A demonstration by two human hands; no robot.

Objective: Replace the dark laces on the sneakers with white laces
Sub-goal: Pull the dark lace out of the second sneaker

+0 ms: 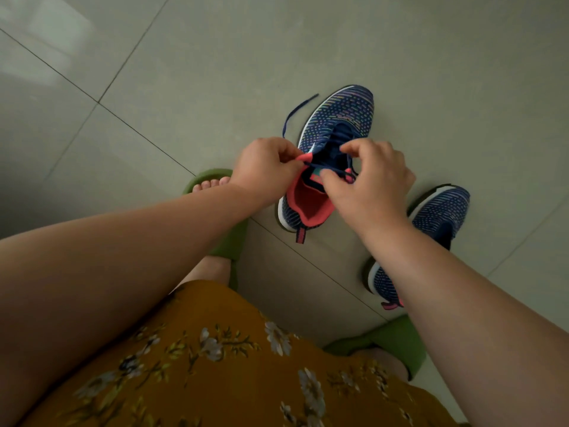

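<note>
A navy knit sneaker [334,140] with a coral lining is seen standing on the tiled floor [215,72], its toe pointed away from the person, and both hands are gathered over its opening. The dark lace [297,114] is pinched by the curled fingers [292,160] of the left hand [266,169] at the near left edge of the collar; from that pinch one free length is carried up and away over the floor, ending beyond the shoe's left side, while a short taut stretch is drawn across the opening toward the other hand. The right hand [374,180] is held over the right side of the tongue, its thumb and forefinger curled in together on the lace at the upper eyelets (the exact point of contact is hidden by the fingertips). The remaining crossings of the lace are seen threaded farther up the shoe, just beyond the right fingers.

A second sneaker [437,217] of the same pattern is set on the floor to the right of the right wrist, partly covered by the forearm and well apart from the fingers. Green slippers [228,241] are worn on both feet, the left one lying just below the left wrist. A mustard floral skirt [215,359] fills the lower part of the view.
</note>
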